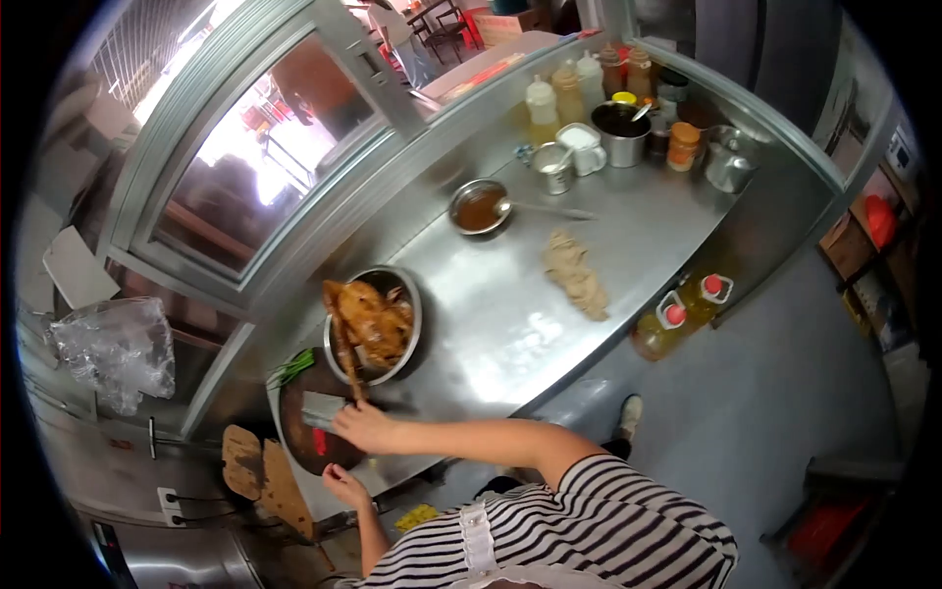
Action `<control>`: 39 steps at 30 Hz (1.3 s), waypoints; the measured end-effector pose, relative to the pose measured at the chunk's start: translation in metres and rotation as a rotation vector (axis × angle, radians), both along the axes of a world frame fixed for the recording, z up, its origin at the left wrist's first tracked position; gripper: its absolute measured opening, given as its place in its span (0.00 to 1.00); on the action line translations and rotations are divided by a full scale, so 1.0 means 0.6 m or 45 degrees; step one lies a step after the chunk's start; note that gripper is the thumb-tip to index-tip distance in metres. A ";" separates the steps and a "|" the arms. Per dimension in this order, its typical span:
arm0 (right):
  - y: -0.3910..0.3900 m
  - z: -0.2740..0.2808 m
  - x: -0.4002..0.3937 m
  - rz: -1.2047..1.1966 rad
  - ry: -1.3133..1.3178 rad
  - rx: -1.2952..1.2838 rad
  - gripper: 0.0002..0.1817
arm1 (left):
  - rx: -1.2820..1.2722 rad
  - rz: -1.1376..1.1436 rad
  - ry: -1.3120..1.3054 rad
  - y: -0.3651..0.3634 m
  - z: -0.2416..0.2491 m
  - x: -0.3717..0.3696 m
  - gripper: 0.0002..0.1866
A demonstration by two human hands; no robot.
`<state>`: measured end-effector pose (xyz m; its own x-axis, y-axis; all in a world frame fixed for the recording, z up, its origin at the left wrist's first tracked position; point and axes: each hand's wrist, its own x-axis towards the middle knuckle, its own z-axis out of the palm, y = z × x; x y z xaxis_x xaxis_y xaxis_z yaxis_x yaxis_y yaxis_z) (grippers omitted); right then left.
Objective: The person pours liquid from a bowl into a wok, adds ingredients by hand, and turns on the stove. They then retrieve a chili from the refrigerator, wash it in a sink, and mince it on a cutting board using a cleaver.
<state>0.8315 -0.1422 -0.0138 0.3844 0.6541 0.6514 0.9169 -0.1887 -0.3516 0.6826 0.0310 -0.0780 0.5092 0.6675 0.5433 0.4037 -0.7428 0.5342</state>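
My right hand (365, 428) is closed around the hidden handle of a cleaver (323, 407), whose broad grey blade lies over a round dark chopping board (297, 410). Close below the blade is a red chili pepper (319, 441) on the board. My left hand (345, 485) is at the board's near edge with its fingers curled together; whatever they may hold is hidden. Green scallions (292, 367) rest at the board's far side. Beside it, a metal bowl (417, 329) holds a browned cooked bird (378, 324).
Along the steel counter (471, 339) are a bowl of brown sauce (478, 208) with a ladle (549, 209), a crumpled beige cloth (575, 275), and several squeeze bottles (542, 110). Oil jugs (659, 329) stand past the counter's edge. A plastic bag (120, 348) hangs at left.
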 end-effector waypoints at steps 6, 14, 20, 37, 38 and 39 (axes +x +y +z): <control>-0.385 -0.012 0.026 0.062 0.288 0.222 0.19 | -0.091 0.486 0.313 -0.131 -0.128 -0.049 0.15; -0.719 -0.099 0.117 -0.499 0.650 0.146 0.13 | -1.271 -0.045 1.072 -0.286 -0.158 -0.047 0.13; -0.830 -0.115 0.111 -0.645 0.861 -0.011 0.12 | -1.553 0.111 1.178 -0.365 -0.205 -0.013 0.11; -0.840 -0.153 0.112 -0.521 0.894 -0.183 0.12 | -1.678 0.063 0.949 -0.411 -0.218 -0.053 0.13; -0.839 -0.155 0.113 -0.516 0.891 -0.178 0.12 | -1.668 0.081 0.961 -0.416 -0.212 -0.052 0.13; -0.838 -0.154 0.114 -0.510 0.898 -0.187 0.11 | -1.659 0.096 0.974 -0.416 -0.212 -0.053 0.13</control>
